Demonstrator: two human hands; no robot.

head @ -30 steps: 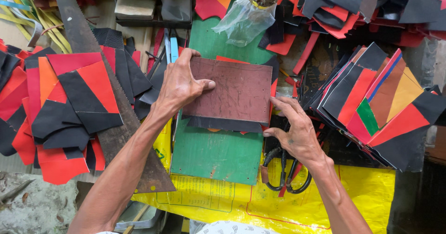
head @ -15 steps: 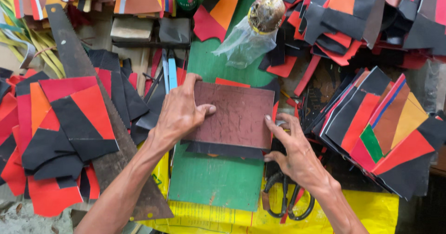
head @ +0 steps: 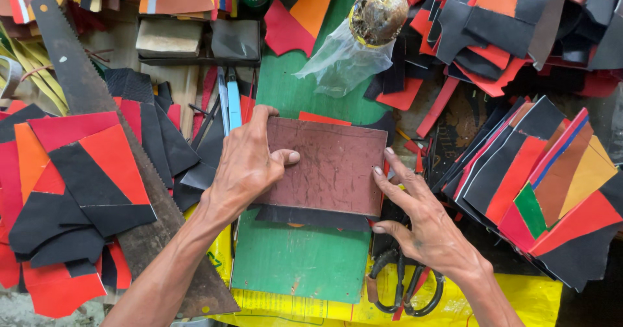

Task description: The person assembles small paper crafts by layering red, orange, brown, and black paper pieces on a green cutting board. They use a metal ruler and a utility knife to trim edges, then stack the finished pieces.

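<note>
A: Where is the flat reddish-brown rectangular template board?

B: In the middle of the view, lying on a stack of black sheet pieces whose edge shows below it, and that stack rests on a green cutting mat

A: What is the left hand doing?

B: It lies palm down on the board's left side, fingers spread narrow and flat, the thumb hooked over the upper left corner. It presses on the board and clamps nothing

A: And the right hand?

B: It sits at the board's right edge, fingers loosely fanned, two fingertips touching that edge and the others curled just beside it. It grips nothing either

A: What lies under the right hand?

B: A pair of black-handled scissors, on a yellow plastic sheet at the table's near edge

A: And around the mat?

B: To the left, a rusty hand saw with a long toothed blade runs diagonally, with red, orange and black cut leather pieces heaped around it. To the right lies a fanned pile of black, red, green and yellow cut pieces. Above the board a round brownish lump in a clear plastic bag rests on the mat, and a blue-handled tool lies just beside the left hand
</note>
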